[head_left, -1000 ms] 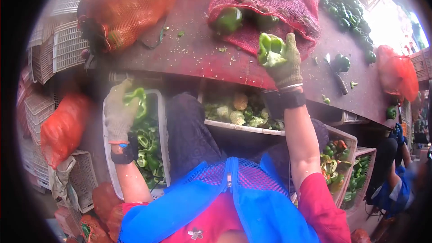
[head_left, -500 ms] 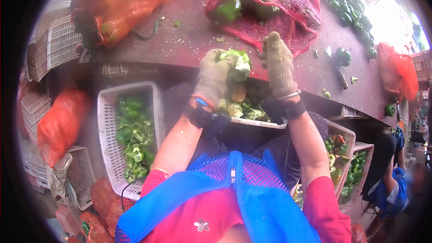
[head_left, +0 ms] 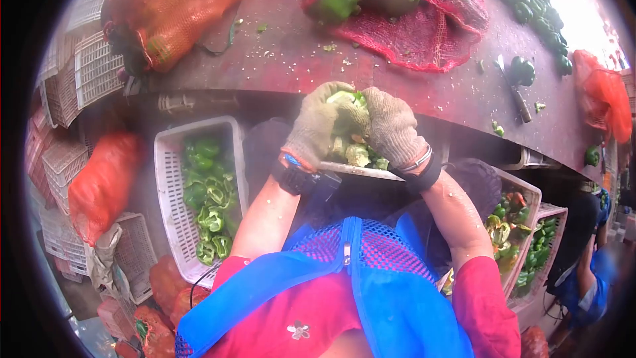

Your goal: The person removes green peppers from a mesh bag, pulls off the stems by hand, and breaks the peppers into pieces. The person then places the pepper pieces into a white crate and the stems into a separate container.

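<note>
My left hand (head_left: 319,122), in a knitted work glove, is closed around a cut green bell pepper (head_left: 347,98). My right hand (head_left: 396,126), gloved the same way, has its fingers curled in against the pepper's right side. Both hands meet over a pale crate (head_left: 364,171) of cut pepper scraps and cores (head_left: 358,155), just in front of the table edge. The gloves hide most of the pepper and the fingertips.
A pink mesh sack (head_left: 430,33) with green peppers lies on the table (head_left: 271,59), left of a knife (head_left: 517,96). An orange sack (head_left: 179,13) stands at left. Crates hold pepper halves (head_left: 211,209) and scraps (head_left: 507,225). Another person (head_left: 589,278) is at far right.
My right hand has come down and left from above the table edge to the pepper, its fingers now against it. My left hand keeps its hold on the pepper.
</note>
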### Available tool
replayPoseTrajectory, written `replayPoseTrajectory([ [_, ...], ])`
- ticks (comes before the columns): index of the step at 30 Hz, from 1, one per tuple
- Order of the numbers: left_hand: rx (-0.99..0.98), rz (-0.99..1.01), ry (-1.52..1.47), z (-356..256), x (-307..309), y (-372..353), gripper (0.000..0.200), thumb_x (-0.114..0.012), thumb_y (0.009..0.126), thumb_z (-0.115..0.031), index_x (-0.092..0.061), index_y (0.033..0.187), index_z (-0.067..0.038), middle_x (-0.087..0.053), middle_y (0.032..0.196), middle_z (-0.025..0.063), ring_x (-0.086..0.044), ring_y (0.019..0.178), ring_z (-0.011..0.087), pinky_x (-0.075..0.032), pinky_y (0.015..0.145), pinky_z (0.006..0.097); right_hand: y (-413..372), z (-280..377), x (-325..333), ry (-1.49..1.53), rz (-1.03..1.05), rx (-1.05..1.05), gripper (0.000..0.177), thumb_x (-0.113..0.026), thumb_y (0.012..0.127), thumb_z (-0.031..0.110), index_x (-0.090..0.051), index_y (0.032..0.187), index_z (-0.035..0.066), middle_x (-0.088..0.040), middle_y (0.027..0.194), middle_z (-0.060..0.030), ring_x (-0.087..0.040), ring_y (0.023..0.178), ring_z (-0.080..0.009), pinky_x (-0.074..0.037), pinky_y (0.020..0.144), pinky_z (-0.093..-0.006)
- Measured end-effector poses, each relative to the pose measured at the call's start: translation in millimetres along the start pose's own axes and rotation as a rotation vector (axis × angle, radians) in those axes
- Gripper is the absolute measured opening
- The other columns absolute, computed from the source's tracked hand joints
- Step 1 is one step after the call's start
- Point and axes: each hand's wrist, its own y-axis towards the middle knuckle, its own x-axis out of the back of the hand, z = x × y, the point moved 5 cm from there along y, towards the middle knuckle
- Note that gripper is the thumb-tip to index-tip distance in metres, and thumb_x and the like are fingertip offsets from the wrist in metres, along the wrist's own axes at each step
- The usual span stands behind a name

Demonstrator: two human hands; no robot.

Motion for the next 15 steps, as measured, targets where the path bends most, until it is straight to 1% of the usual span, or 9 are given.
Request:
replayPoseTrajectory([
  [2, 0.011, 0.012, 0.092, 3.9, 1.1, 1.9, 0.018, -0.052, 0.092, -0.002, -0.06, 0.108, -0.003, -0.066, 0.096, 0.0089, -0.066, 0.082, 0.016, -0.058, 0.068, 0.0303, -5.3, -4.1, 3.9, -0.026, 0.064, 0.023, 0.036, -0.067, 0.084, 0.035, -0.06, 0.102, 0.005, -0.065, 0.083, -0.0199, -0.063, 0.086, -0.0415, -0.05, 0.072, -0.0465],
  [3, 0.025, 0.022, 0.116, 7.7, 1.7, 2.4, 0.018, -0.052, 0.092, -0.002, -0.06, 0.108, -0.002, -0.066, 0.097, 0.0088, -0.067, 0.082, 0.0159, -0.058, 0.069, 0.0302, -2.9, -11.5, 2.6, 0.103, 0.04, 0.037, 0.043, -0.066, 0.086, 0.045, -0.061, 0.092, 0.003, -0.066, 0.08, -0.0185, -0.068, 0.08, -0.0298, -0.052, 0.069, -0.0426],
  [6, 0.066, 0.061, 0.017, 11.9, -6.2, 0.4, 0.016, -0.053, 0.096, -0.005, -0.06, 0.109, -0.002, -0.066, 0.099, 0.0085, -0.067, 0.083, 0.0161, -0.058, 0.071, 0.0297, -5.9, -22.2, 5.8, 0.571, 0.277, -0.293, 0.04, -0.065, 0.088, 0.041, -0.063, 0.09, 0.001, -0.065, 0.077, -0.0124, -0.066, 0.075, -0.0171, -0.052, 0.065, -0.0371],
  [7, 0.08, 0.063, -0.073, 13.0, -8.1, 0.3, 0.016, -0.053, 0.096, -0.006, -0.06, 0.11, -0.002, -0.066, 0.098, 0.0083, -0.067, 0.083, 0.0162, -0.057, 0.072, 0.0297, -6.0, -47.4, -18.1, 1.141, 0.313, -0.43, 0.04, -0.064, 0.09, 0.038, -0.063, 0.093, -0.002, -0.065, 0.077, -0.0078, -0.062, 0.076, -0.0077, -0.052, 0.066, -0.0315],
  [10, 0.072, 0.119, -0.158, 3.3, -14.0, 1.9, 0.017, -0.054, 0.097, -0.006, -0.059, 0.112, -0.003, -0.066, 0.096, 0.0076, -0.066, 0.084, 0.0172, -0.057, 0.074, 0.0295, -5.2, -65.7, -57.1, 1.759, 0.113, -0.505, 0.04, -0.063, 0.089, 0.038, -0.064, 0.095, -0.002, -0.066, 0.081, -0.0106, -0.065, 0.076, -0.0173, -0.052, 0.071, -0.0344],
  [11, 0.058, 0.09, -0.126, 1.5, -10.9, 0.2, 0.017, -0.054, 0.096, -0.006, -0.059, 0.113, -0.003, -0.065, 0.096, 0.0076, -0.066, 0.083, 0.0172, -0.057, 0.073, 0.0297, -3.1, -61.7, -41.7, 1.103, 0.061, -0.123, 0.041, -0.063, 0.088, 0.04, -0.064, 0.098, 0.0, -0.067, 0.086, -0.0139, -0.065, 0.083, -0.0245, -0.051, 0.077, -0.0375],
  [12, 0.036, 0.061, -0.088, -6.4, -7.9, -1.6, 0.018, -0.054, 0.096, -0.006, -0.059, 0.113, -0.003, -0.065, 0.096, 0.0076, -0.066, 0.083, 0.0171, -0.057, 0.072, 0.0299, -4.8, -43.6, -15.5, 0.41, -0.168, 0.097, 0.041, -0.063, 0.088, 0.041, -0.064, 0.101, 0.002, -0.068, 0.092, -0.0173, -0.066, 0.089, -0.0317, -0.05, 0.083, -0.0407],
  [14, -0.161, 0.032, 0.043, -44.3, 4.5, -14.9, 0.021, -0.059, 0.093, -0.005, -0.059, 0.113, -0.003, -0.065, 0.095, 0.0118, -0.066, 0.082, 0.0217, -0.058, 0.071, 0.0325, -5.0, -33.2, -2.1, 0.354, 0.05, -0.294, 0.044, -0.063, 0.087, 0.044, -0.063, 0.108, 0.005, -0.067, 0.101, -0.021, -0.063, 0.099, -0.0381, -0.048, 0.09, -0.0448],
  [15, -0.261, 0.007, 0.109, -66.6, 21.1, -23.7, 0.03, -0.063, 0.09, -0.005, -0.057, 0.119, -0.004, -0.065, 0.095, 0.0123, -0.067, 0.083, 0.0256, -0.059, 0.071, 0.0373, 4.9, -34.8, -9.0, 0.013, 0.368, -0.275, 0.066, -0.066, 0.083, 0.048, -0.05, 0.136, 0.013, -0.059, 0.123, -0.0248, -0.057, 0.114, -0.0384, -0.044, 0.097, -0.0482],
])
